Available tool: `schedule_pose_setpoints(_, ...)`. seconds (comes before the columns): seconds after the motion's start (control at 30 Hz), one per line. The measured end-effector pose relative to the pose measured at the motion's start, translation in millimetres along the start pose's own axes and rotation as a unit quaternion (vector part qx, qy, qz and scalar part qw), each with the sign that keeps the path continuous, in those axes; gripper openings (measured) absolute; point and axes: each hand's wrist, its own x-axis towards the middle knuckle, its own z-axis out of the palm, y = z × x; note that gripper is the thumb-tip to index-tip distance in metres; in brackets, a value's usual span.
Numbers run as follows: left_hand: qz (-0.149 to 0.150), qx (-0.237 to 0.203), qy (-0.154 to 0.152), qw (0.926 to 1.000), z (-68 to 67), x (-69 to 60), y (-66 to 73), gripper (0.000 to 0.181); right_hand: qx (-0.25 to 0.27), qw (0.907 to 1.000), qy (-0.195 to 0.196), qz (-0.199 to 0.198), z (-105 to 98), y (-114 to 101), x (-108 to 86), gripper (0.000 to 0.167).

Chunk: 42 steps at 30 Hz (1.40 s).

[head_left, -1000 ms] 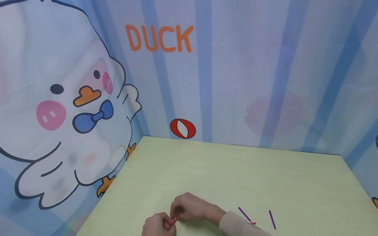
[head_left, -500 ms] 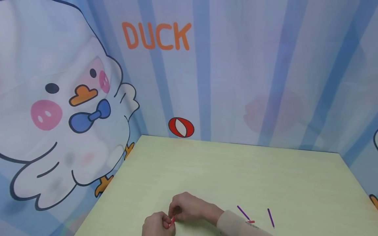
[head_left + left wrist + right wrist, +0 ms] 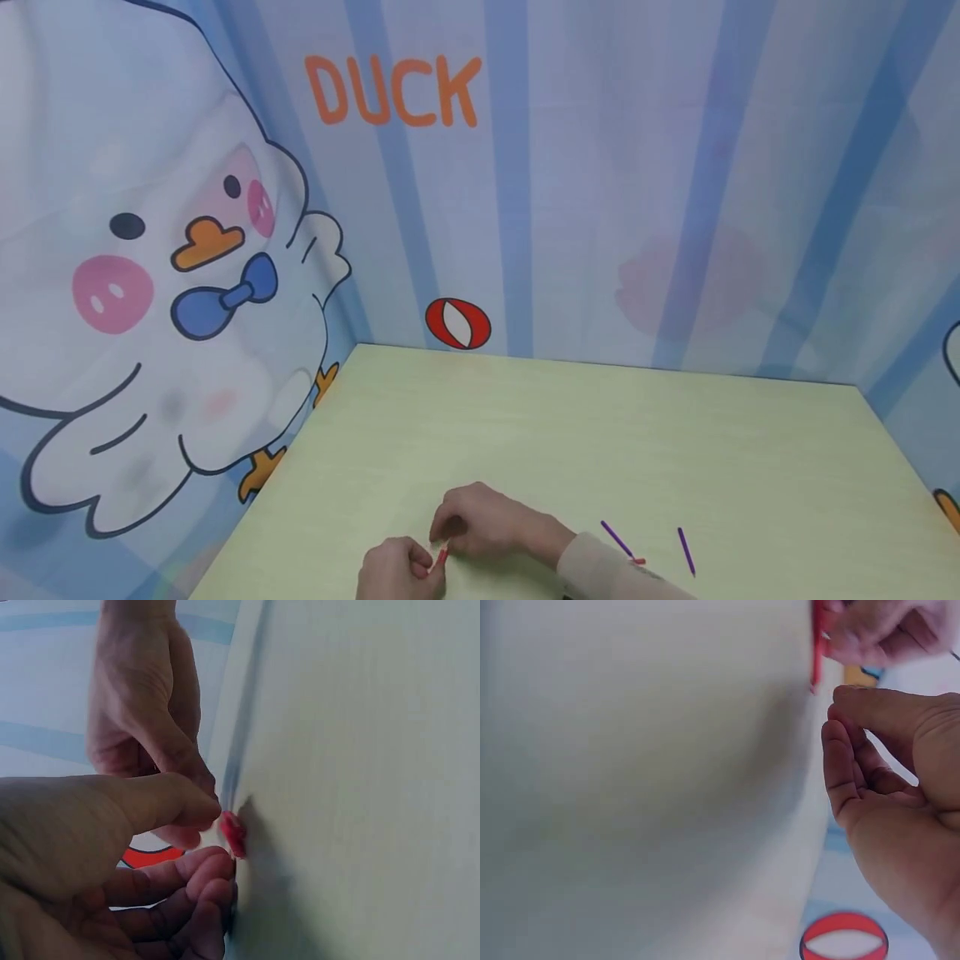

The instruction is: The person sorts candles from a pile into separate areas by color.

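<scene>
A thin red stick point(image 3: 442, 557) is pinched between the thumb and fingers of my left hand point(image 3: 396, 570), low over the table near its front edge. In the right wrist view the red stick point(image 3: 817, 652) points down toward my right hand point(image 3: 892, 765), whose thumb and fingertips come together just beside its end. Whether these fingertips hold anything is hidden. The head view has my right hand point(image 3: 483, 521) close against the stick's upper end. From the left wrist, a short red part point(image 3: 233, 834) shows by the left thumb tip, with the right hand point(image 3: 142, 712) behind.
On the pale green table point(image 3: 570, 433), right of the right forearm, lies a purple stick point(image 3: 617, 539) with a small red piece point(image 3: 638, 561) at its near end. Another purple stick point(image 3: 686, 552) lies farther right. A duck-printed cloth point(image 3: 585, 167) stands behind the table.
Both hands stay together at the same spot, with only slight finger shifts around the red stick. The head view has drifted slightly; the purple sticks lie unmoved.
</scene>
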Motion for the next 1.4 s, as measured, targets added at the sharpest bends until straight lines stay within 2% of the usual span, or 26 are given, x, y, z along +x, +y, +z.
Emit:
schedule_pose_setpoints(0.1,0.004,0.011,0.003,0.9999,-3.8,6.1,8.8,0.023,0.033,0.9984,0.030,0.035,-16,4,-10.5,0.022)
schedule_pose_setpoints(0.2,0.027,0.004,0.021,0.9994,-8.6,15.0,22.1,0.020,0.071,0.9923,0.073,0.070,-36,4,-24.2,0.019)
schedule_pose_setpoints(0.27,0.061,-0.006,0.029,0.9977,-12.0,21.9,32.8,0.018,0.083,0.9865,0.111,0.087,-49,4,-35.9,0.019)
schedule_pose_setpoints(0.37,0.129,-0.021,0.032,0.9909,-14.2,30.8,49.4,0.016,0.076,0.9765,0.173,0.103,-67,2,-56.7,0.019)
schedule_pose_setpoints(0.47,0.206,-0.032,0.025,0.9776,-11.6,37.7,65.7,0.014,0.053,0.9637,0.230,0.125,-83,0,-78.8,0.020)
schedule_pose_setpoints(0.6,0.293,-0.049,0.001,0.9549,-1.2,48.0,88.1,0.011,0.047,0.9411,0.289,0.170,-97,-4,-110.0,0.021)
schedule_pose_setpoints(0.73,0.344,-0.051,-0.033,0.9369,9.5,58.9,106.1,0.013,0.053,0.9237,0.320,0.204,-102,-6,-133.0,0.024)
schedule_pose_setpoints(0.87,0.373,-0.051,-0.074,0.9237,21.5,66.8,120.8,0.013,0.055,0.9115,0.335,0.232,-101,-6,-150.3,0.027)
schedule_pose_setpoints(0.93,0.384,-0.048,-0.092,0.9175,28.0,67.4,127.1,0.013,0.056,0.9097,0.333,0.241,-99,-5,-158.2,0.027)
schedule_pose_setpoints(1.0,0.394,-0.042,-0.105,0.9122,35.3,66.1,132.6,0.013,0.054,0.9119,0.324,0.245,-96,-3,-166.4,0.025)
schedule_pose_setpoints(1.13,0.403,-0.028,-0.136,0.9046,52.6,58.3,139.6,0.014,0.046,0.9242,0.293,0.241,-84,4,-182.9,0.022)
schedule_pose_setpoints(1.27,0.393,-0.022,-0.166,0.9043,70.8,49.2,143.0,0.014,0.052,0.9321,0.260,0.246,-71,11,-197.7,0.020)
schedule_pose_setpoints(1.4,0.381,-0.005,-0.173,0.9085,86.6,42.2,142.4,0.015,0.055,0.9346,0.239,0.258,-59,20,-209.8,0.022)
